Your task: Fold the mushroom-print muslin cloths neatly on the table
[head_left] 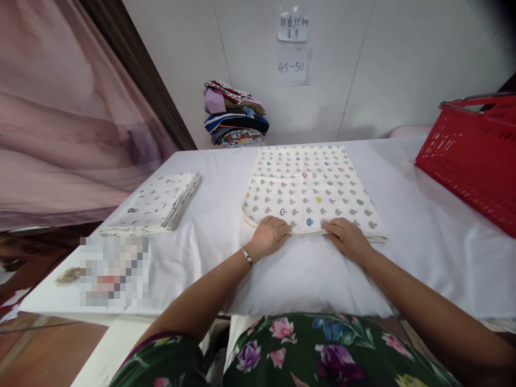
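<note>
A white cloth [306, 183] with small grey and coloured mushroom prints lies folded in layers on the white-covered table. My left hand [270, 236] grips its near edge left of the middle, fingers bent over the top and a bracelet at the wrist. On the same edge, farther right, my right hand [347, 239] holds the cloth with its fingers pressed together. Both thumbs are mostly hidden. The cloth's near left corner is rounded and shows several stacked layers.
A stack of folded printed cloths [155, 201] lies to the left. Behind the table rises a pile of mixed fabrics [236, 115] against the wall. A red basket [475, 156] stands at the right. A blurred-out object [114, 271] lies near the left front edge.
</note>
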Available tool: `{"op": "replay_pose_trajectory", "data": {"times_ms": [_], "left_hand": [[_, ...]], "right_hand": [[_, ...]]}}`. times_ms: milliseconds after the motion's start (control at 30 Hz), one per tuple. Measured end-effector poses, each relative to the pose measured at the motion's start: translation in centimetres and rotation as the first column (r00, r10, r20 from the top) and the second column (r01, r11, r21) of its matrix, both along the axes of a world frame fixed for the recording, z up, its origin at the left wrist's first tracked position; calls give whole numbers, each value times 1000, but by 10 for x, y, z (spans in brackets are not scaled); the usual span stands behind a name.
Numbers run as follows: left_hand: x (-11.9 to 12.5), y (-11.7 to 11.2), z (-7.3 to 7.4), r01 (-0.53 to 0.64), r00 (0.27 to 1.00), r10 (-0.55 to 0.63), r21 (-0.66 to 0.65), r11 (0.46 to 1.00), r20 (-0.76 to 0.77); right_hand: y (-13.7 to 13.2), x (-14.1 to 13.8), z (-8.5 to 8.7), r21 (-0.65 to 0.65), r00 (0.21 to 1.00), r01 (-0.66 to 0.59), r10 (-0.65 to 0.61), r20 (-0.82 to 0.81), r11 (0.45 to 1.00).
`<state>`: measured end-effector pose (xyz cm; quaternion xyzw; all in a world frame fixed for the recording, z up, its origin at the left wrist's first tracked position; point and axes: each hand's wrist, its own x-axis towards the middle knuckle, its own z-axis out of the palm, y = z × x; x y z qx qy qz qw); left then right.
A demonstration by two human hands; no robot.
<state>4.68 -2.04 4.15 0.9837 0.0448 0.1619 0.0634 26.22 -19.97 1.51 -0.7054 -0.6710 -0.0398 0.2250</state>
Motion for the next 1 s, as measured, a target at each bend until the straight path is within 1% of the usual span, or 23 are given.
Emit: {"op": "replay_pose_trajectory", "data": {"times_ms": [133,233,333,400,500,567,667,800,1000], "left_hand": [[2,2,5,-32,999,33,57,998,-12],[5,5,6,-74,997,72,154,985,21],[6,5,0,-39,999,38,243,969,8],[4,4,-6,-10,1000,14,272,962,-11],[0,2,-12,-2,1000,7,279,960,-17],[-2,1,-13,6,1000,-2,271,962,-17],[-2,1,-10,23,999,-15,271,962,-33],[-1,0,-5,60,996,-37,302,951,-81],[3,2,2,94,991,-60,302,949,-121]], "right_hand": [[0,-1,1,0,1000,2,-2,3,1000],[0,-1,2,-1,1000,1,-1,2,1000],[0,-1,2,4,1000,-6,7,-16,1000],[0,-1,2,4,1000,-12,12,-25,1000],[0,-1,3,0,1000,-12,12,-19,1000],[0,-1,3,-2,1000,-7,7,-17,1000],[-1,-1,3,-15,1000,0,-1,-19,1000],[-1,-2,3,-11,1000,13,-13,-11,1000],[-1,-1,2,5,1000,-7,7,-8,1000]]}}
